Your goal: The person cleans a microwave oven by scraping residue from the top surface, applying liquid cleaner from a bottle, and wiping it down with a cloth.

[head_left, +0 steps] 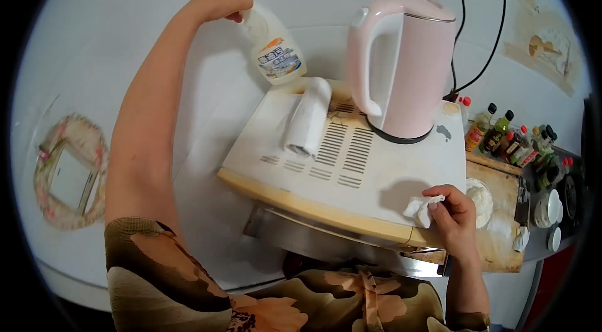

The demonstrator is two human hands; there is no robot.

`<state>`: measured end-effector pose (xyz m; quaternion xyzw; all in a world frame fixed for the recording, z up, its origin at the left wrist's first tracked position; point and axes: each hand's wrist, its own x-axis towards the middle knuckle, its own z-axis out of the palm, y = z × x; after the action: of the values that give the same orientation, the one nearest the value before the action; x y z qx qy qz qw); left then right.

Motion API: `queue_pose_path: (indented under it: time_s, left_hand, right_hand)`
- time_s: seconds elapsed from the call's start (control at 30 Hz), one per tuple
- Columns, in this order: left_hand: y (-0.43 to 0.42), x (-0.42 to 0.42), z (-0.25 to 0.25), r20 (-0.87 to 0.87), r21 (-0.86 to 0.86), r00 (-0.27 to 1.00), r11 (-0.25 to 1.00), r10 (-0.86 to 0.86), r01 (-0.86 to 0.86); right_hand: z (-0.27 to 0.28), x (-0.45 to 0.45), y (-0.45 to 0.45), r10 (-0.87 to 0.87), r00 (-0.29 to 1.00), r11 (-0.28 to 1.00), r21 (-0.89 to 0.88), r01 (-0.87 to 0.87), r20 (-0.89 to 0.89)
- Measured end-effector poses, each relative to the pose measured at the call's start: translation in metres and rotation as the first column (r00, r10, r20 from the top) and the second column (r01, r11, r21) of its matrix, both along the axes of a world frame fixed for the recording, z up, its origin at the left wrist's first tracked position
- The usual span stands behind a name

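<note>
My left hand (222,0) is closed on the top of a translucent bottle (276,50) with an orange and blue label, tilted at the back left corner of a white appliance (251,137). A crumpled white tissue (420,210) is pinched between the fingers of my right hand (453,216), over the appliance's front right corner. Between the bottle and the vent slots lies a white roll (308,117). The pink kettle (417,75) stands upright on the appliance's back right part.
Black cables (500,37) hang behind the kettle. At the right are sauce bottles (481,128), a wooden board (505,225), a white bowl with white contents (480,203) and stacked bowls (550,210). A mirror with a floral frame (72,172) is at the far left.
</note>
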<state>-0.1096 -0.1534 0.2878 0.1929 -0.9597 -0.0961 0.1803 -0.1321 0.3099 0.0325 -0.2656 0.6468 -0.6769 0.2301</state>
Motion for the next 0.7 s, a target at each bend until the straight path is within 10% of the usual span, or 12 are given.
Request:
queue_pose_path:
  time_s: [0.7]
  left_hand:
    - [0.147,0.150,0.014,0.012,-0.009,0.999,0.999,0.034,-0.034]
  right_hand:
    - [0.017,-0.007,-0.043,-0.002,0.898,0.973,0.206,0.103,-0.440]
